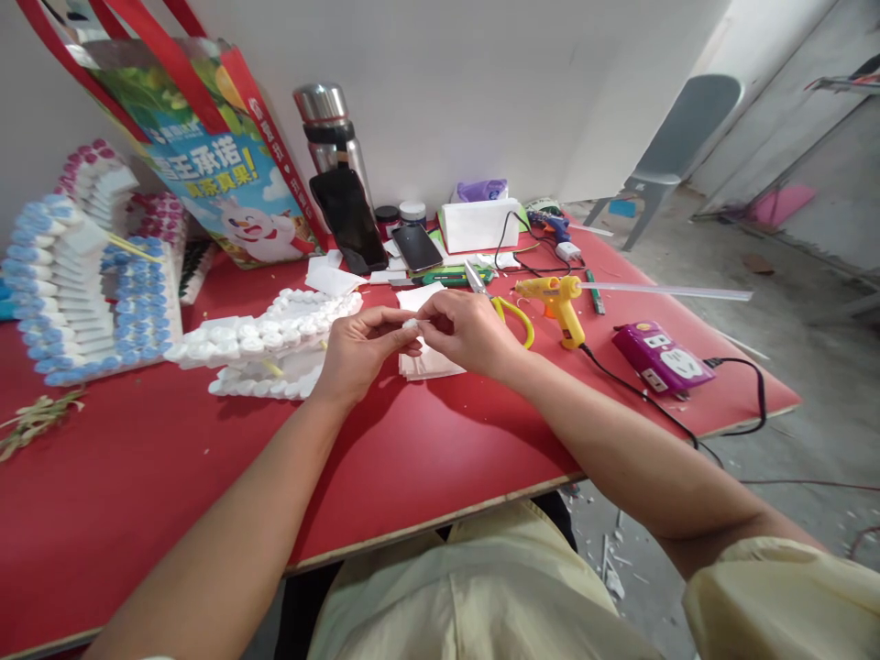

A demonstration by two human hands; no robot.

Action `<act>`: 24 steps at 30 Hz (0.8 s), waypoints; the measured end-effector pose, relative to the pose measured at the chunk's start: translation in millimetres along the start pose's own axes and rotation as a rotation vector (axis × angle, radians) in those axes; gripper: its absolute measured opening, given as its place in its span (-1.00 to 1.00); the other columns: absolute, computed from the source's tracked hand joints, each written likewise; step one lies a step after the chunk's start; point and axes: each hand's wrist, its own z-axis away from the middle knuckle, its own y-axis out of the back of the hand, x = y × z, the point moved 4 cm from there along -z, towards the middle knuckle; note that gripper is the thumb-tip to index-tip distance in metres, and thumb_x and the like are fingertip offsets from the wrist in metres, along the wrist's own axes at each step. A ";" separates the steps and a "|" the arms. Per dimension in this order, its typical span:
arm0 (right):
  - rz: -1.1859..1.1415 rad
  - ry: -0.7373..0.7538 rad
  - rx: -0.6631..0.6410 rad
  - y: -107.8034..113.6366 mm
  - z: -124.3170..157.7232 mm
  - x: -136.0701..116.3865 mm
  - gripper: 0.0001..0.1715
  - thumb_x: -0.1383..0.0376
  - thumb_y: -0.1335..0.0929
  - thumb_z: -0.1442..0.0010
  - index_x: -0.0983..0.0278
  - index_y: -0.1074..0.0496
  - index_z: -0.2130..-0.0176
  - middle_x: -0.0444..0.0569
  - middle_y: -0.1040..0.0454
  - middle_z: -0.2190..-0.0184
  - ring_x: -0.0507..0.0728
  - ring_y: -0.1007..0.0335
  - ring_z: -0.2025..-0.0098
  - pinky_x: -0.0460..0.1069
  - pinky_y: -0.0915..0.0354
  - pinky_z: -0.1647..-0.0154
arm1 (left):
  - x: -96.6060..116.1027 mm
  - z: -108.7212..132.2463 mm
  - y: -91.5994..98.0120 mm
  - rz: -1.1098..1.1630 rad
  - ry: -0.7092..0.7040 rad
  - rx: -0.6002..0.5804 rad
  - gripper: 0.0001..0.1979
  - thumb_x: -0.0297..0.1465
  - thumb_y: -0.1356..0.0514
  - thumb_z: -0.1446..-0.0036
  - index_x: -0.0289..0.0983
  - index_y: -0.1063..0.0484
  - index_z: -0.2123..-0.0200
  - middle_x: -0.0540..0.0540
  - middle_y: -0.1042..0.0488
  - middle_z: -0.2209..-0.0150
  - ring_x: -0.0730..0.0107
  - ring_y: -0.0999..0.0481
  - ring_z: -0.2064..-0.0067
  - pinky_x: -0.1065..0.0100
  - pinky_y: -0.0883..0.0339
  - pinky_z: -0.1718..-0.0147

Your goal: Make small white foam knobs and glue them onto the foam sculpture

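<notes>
My left hand (364, 350) and my right hand (467, 328) meet over the red table. Between their fingertips they pinch a small white wad (411, 324), which looks like folded or rolled tissue paper; the fingers hide part of it. Just beneath lies a stack of white paper sheets (430, 367). To the left of my left hand stands a white structure (234, 341) made of many small puffy white pieces, with a bit of yellow inside. Beyond my right hand are yellow-handled scissors (517, 321), partly covered by that hand.
On the right, a yellow glue gun (560, 307) with a long glue stick and a purple power socket (661, 356) trail cords. At the back stand a phone (349, 220), a steel flask (330, 128) and a shopping bag (226, 156). Blue-and-white structures (89, 284) occupy the left.
</notes>
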 end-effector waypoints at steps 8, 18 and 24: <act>-0.520 -0.427 -0.086 -7.6 2.0 18.8 -0.78 0.20 -0.47 -0.10 0.30 -0.44 0.40 -0.18 -0.38 0.62 -0.04 -0.26 0.65 -0.11 -0.16 0.65 | 1.2 -1.2 0.7 -0.028 0.007 -0.019 -0.66 -0.27 -0.53 0.11 -0.32 -0.65 0.27 -0.08 -0.61 0.43 0.39 -0.57 0.47 0.34 -0.53 0.38; -0.475 -0.335 -0.096 -6.8 2.3 12.6 -0.84 0.25 -0.45 -0.08 0.30 -0.46 0.34 -0.16 -0.44 0.56 -0.02 -0.32 0.59 -0.12 -0.25 0.64 | -3.8 -3.0 2.0 0.116 0.043 -0.057 -0.73 -0.36 -0.52 0.10 -0.33 -0.62 0.30 -0.03 -0.58 0.46 0.45 -0.55 0.48 0.39 -0.52 0.38; -0.690 -0.330 0.108 12.1 -7.4 6.5 -0.90 0.37 -0.34 0.01 0.29 -0.42 0.38 -0.13 -0.47 0.49 -0.02 -0.35 0.55 -0.08 -0.36 0.49 | -10.8 -4.3 1.1 0.382 0.261 -0.097 -0.66 -0.34 -0.55 0.16 -0.36 -0.60 0.31 -0.04 -0.56 0.41 0.60 -0.47 0.48 0.55 -0.46 0.44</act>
